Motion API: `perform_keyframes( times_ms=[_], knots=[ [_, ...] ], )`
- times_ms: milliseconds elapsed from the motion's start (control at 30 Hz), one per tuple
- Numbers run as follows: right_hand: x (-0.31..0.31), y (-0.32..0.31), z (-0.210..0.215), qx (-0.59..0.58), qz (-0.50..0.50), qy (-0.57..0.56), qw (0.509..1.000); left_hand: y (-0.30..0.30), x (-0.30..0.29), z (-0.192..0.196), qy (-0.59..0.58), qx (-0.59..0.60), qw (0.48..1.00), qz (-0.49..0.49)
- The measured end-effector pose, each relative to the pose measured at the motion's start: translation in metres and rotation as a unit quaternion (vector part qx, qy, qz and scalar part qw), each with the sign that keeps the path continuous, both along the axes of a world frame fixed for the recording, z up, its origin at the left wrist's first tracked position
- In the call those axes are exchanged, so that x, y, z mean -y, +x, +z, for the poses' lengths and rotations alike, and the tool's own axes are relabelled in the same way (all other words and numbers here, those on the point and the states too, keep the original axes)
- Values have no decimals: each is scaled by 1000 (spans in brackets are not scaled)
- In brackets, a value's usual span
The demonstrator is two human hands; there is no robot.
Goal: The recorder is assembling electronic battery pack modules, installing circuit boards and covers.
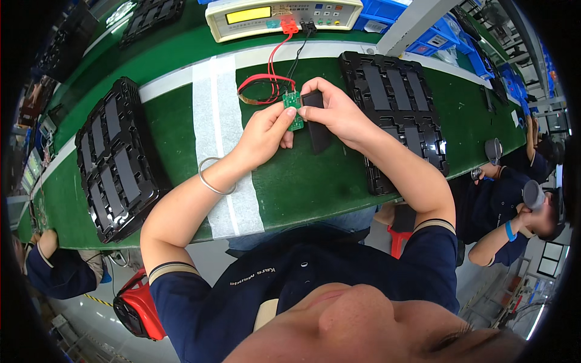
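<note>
- Fingers (282,121) of the left hand (259,134) pinch a green circuit board (292,100).
- Right hand (339,116): fingers curled at its edge, grip unclear.
- Black slab (320,138) just beside.

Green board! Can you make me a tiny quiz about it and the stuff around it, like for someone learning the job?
1. True or false: the left hand and the right hand both touch the board.
2. On the meter, the screen is: A) blue B) yellow C) red
3. Fill in: the bangle is on the person's ____ arm.

Key: 1 true; 2 B; 3 left
</note>
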State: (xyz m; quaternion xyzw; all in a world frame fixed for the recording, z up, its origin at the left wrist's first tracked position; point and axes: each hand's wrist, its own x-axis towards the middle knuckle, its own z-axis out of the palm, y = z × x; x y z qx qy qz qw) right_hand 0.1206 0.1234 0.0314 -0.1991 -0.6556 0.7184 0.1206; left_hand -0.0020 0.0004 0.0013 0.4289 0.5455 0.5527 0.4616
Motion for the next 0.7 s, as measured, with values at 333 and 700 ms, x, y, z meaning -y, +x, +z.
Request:
perform_keyframes(
  times_ms=[333, 700],
  knots=[
    [-8, 0, 0, 8, 29, 158, 987, 3, -3, -3, 31, 29, 999, 17],
    [-40, 80, 46, -113, -21, 194, 974, 7, 0, -1, 44, -48, 998, 14]
  ],
)
